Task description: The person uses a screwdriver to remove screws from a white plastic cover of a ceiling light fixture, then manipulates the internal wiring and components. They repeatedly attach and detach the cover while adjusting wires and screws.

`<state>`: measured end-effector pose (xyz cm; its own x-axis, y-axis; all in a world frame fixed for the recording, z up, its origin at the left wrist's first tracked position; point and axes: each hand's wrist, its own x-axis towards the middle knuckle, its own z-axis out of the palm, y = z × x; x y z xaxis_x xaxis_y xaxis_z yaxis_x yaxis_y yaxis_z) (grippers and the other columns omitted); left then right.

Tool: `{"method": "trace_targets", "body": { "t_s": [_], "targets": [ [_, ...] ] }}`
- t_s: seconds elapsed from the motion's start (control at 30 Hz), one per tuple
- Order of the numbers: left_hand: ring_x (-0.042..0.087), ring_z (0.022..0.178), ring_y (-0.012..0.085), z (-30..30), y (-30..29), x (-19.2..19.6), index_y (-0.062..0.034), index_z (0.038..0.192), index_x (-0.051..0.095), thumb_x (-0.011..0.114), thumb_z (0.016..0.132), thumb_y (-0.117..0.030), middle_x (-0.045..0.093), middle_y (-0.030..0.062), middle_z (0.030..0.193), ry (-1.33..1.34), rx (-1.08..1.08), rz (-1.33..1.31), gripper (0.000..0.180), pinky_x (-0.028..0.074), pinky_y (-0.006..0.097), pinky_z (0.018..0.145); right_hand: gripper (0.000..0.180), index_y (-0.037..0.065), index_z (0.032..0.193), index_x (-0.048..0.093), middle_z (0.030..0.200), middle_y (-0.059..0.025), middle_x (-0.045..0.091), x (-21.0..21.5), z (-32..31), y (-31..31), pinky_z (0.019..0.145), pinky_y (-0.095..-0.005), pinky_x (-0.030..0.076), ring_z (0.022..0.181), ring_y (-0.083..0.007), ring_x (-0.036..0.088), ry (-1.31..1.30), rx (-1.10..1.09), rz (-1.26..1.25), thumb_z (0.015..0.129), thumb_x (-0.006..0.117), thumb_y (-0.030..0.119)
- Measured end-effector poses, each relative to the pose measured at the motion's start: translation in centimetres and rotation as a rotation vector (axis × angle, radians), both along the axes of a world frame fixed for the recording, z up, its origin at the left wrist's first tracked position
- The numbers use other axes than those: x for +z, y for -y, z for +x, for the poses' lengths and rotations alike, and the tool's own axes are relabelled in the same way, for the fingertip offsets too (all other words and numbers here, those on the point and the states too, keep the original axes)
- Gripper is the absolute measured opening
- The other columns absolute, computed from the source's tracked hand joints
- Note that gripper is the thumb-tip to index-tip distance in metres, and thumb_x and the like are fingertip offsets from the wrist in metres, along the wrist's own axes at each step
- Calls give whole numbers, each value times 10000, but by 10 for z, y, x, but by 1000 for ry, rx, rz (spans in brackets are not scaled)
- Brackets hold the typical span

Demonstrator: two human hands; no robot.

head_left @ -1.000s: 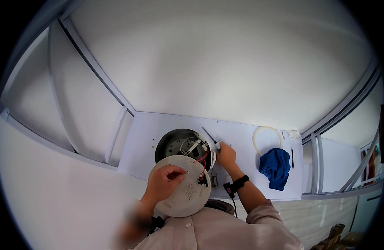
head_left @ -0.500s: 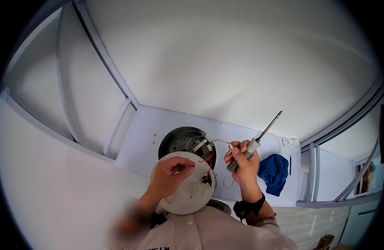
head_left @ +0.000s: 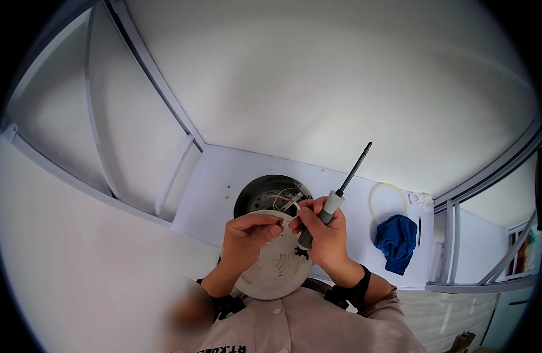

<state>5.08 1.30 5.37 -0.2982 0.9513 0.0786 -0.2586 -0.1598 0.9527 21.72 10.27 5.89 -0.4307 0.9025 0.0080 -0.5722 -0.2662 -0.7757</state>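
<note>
A screwdriver (head_left: 351,169) with a grey and white handle is gripped in my right hand (head_left: 327,235), its shaft slanting up and away. The thumb and forefinger of that hand also pinch a thin white wire (head_left: 294,219). My left hand (head_left: 247,242) is closed in a pinch on a thin wire, whose end is mostly hidden by the fingertips. Both sets of fingertips almost meet above a round white cover (head_left: 271,279), tilted against my front. Behind it stands a round dark metal housing (head_left: 247,197) with wires and a metal bracket inside.
A crumpled blue cloth (head_left: 395,238) lies on the white table (head_left: 209,176) to the right. Near it are a pale ring-shaped tube (head_left: 372,200), a thin black stick (head_left: 419,230) and crumpled white material (head_left: 422,199). Grey frame bars (head_left: 159,82) and white panels surround the table.
My right hand has moved left with the screwdriver, and my left hand has come slightly right and up. The fingertips are now close together; the red wires are mostly hidden behind the hands.
</note>
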Motion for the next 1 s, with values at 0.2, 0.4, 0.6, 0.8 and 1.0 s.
{"method": "trace_targets", "body": {
  "t_s": [0.2, 0.4, 0.6, 0.8, 1.0],
  "targets": [
    [738, 980, 171, 0, 1, 4, 34, 1099, 765, 769, 925, 51, 777, 124, 1105, -28, 46, 30, 175, 604, 287, 870, 165, 77, 1018, 486, 1056, -120, 663, 6, -6, 2, 658, -348, 598, 810, -243, 753, -8, 16, -18, 1028, 629, -5],
    [746, 964, 187, 0, 1, 5, 39, 1091, 763, 759, 900, 99, 773, 143, 1098, -143, 125, 56, 200, 611, 300, 884, 167, 75, 1014, 479, 1034, -110, 653, 8, -12, 5, 663, -349, 603, 811, -245, 754, 0, -12, -23, 1029, 623, -10],
    [748, 984, 208, -9, 2, 1, 29, 1052, 770, 769, 869, 121, 770, 151, 1073, -402, 94, 151, 204, 610, 309, 859, 180, 74, 1004, 474, 1014, -104, 652, 5, -6, 2, 654, -344, 604, 812, -247, 753, 63, 42, -26, 1016, 622, -29],
    [759, 943, 207, -7, -1, -1, 16, 1009, 778, 789, 850, 97, 784, 133, 1026, -519, 87, 120, 178, 609, 308, 822, 181, 71, 1002, 470, 1003, -105, 653, -7, -4, 1, 653, -346, 609, 799, -243, 747, 107, -14, 46, 1015, 621, -28],
    [742, 992, 215, -4, 3, 4, 50, 1031, 756, 767, 873, 115, 766, 152, 1063, -546, 25, 81, 171, 610, 327, 882, 186, 82, 1007, 490, 1030, -118, 643, -8, -1, 6, 640, -348, 587, 780, -232, 735, 118, -62, 53, 999, 630, -41]
  ]
}}
